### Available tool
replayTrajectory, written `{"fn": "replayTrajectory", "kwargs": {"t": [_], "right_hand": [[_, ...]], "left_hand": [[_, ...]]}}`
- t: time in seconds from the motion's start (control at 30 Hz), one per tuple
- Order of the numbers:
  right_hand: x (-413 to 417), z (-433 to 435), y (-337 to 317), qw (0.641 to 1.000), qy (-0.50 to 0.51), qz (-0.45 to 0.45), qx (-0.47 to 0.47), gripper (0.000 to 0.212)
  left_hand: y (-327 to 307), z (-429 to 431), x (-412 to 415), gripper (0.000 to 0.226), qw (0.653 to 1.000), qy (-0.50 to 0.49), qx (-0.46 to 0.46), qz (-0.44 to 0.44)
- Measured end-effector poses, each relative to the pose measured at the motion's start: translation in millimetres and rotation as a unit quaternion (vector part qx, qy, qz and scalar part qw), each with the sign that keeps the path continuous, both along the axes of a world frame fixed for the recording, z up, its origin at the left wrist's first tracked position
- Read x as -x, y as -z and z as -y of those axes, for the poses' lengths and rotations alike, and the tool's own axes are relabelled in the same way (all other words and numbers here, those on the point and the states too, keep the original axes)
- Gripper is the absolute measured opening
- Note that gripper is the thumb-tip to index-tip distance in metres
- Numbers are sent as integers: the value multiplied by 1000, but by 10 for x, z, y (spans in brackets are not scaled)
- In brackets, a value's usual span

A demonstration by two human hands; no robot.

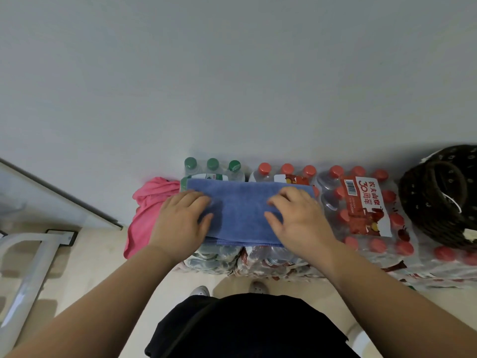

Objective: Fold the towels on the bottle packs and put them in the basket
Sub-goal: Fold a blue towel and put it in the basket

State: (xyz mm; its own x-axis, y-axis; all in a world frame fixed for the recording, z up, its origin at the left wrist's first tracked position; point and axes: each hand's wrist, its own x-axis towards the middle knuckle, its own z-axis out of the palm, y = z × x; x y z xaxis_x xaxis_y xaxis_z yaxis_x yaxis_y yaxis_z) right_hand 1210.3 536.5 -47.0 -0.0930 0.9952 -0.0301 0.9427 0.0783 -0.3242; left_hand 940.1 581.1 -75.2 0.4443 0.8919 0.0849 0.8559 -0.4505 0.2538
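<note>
Black clothing [247,326] nearest, below both forearms. Presses the left hand [182,218] flat, fingers straight, on the left end of a folded blue towel [240,210]; rests the right hand [299,218] on its right end, fingers slightly bent, gripping nothing. Under both hands, bottle packs [286,173] bearing the towel. Just left of the left hand, a crumpled pink towel [148,210]. Well right of the right hand, a dark woven basket [413,202].

Blue towel [240,213] is seen as soft matt terry cloth; pink towel [145,205] as matt creased cloth. Bottle packs [366,202] are wrapped in glossy clear plastic film, caps [264,167] smooth plastic. Basket [433,200] is woven from dark rough wicker. Wall [232,73] is painted matt.
</note>
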Motion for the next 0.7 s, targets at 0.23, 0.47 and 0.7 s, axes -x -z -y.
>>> {"fn": "replayTrajectory", "kwargs": {"t": [0.23, 0.47, 0.7], "right_hand": [[348, -371, 379, 986, -4, 102, 131, 86], [24, -195, 579, 987, -10, 118, 109, 89], [-12, -138, 489, 981, 27, 154, 112, 92]], "left_hand": [[268, -76, -299, 86, 983, -12, 102, -149], [290, -51, -266, 86, 977, -11, 107, -185], [353, -36, -139, 83, 992, -27, 82, -87]]}}
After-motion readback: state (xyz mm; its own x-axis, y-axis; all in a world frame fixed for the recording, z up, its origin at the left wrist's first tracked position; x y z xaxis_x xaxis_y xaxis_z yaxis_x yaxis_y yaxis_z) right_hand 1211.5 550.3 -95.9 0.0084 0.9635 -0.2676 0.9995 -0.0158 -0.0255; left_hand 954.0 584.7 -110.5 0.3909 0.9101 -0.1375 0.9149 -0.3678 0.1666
